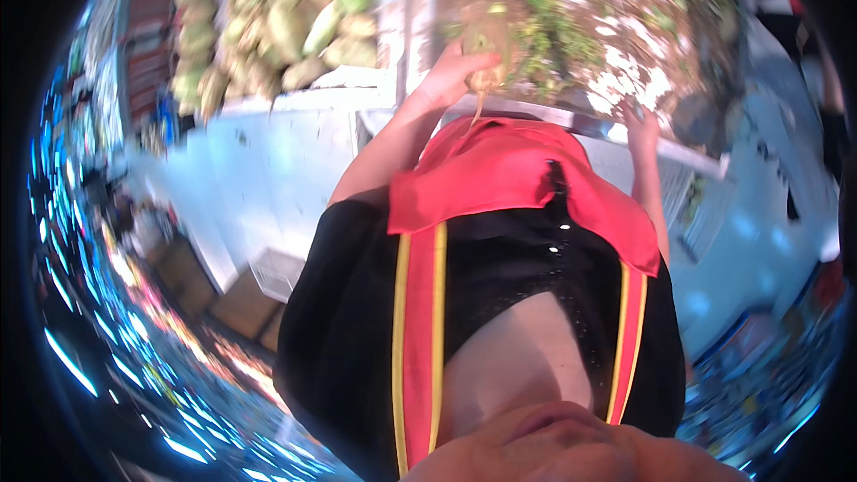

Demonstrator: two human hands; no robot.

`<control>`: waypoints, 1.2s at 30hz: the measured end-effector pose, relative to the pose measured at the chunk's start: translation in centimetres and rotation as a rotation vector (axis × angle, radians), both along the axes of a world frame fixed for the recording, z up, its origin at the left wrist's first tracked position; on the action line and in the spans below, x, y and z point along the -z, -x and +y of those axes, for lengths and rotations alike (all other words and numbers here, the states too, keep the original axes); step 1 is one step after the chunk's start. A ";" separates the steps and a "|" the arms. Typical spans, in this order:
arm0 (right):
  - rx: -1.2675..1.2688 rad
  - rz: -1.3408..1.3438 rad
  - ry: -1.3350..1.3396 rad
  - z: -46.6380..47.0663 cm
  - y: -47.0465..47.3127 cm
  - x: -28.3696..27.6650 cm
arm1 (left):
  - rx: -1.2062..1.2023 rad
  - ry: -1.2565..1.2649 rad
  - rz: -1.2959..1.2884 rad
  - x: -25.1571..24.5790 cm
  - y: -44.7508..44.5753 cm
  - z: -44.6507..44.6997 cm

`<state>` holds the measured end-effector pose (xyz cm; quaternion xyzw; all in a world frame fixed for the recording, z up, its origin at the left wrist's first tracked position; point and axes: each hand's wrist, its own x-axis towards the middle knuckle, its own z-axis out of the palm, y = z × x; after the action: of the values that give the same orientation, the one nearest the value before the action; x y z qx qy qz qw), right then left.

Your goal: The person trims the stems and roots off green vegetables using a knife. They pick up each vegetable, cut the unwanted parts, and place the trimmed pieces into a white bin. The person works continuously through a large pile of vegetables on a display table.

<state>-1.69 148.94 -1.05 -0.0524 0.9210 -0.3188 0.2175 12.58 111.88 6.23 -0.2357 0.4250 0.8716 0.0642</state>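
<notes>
My left hand (457,70) is closed around a root vegetable (485,70), a greenish-brown root with a thin tapering tail that hangs over the front edge of the bin. My right hand (641,122) is at the bin's front edge, beside brightly lit plant debris; glare and blur hide its fingers and whether it holds anything. Between the hands, leafy green sprigs (552,47) lie among brown scraps. A red apron (495,167) with yellow-edged straps covers my front.
Piled pale green root vegetables (281,20) fill the bin at the left, past a divider (404,20). The bin's white front rim (696,159) runs close before me. A white basket (278,273) and cardboard boxes (244,304) are low at left. Part of another person shows at the far right.
</notes>
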 end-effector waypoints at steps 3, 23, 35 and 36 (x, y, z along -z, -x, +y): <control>0.052 0.004 0.129 0.3 -0.8 0.9 | -0.363 -0.309 -0.046 1.1 -6.1 -4.3; 0.195 -0.222 -0.038 1.6 -8.3 0.5 | -0.727 0.514 0.161 -4.5 -3.7 -33.8; 0.505 -0.295 -0.037 5.7 -12.9 -2.3 | 0.432 2.079 0.502 8.4 20.9 -1.9; 0.521 -0.298 -0.030 6.2 -13.3 -2.4 | 0.518 2.138 0.514 9.0 22.2 -1.2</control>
<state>11.57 155.14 1.35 0.2364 0.8659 -0.3546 0.2619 -9.63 110.66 -2.79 0.1118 0.9895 0.0436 -0.0809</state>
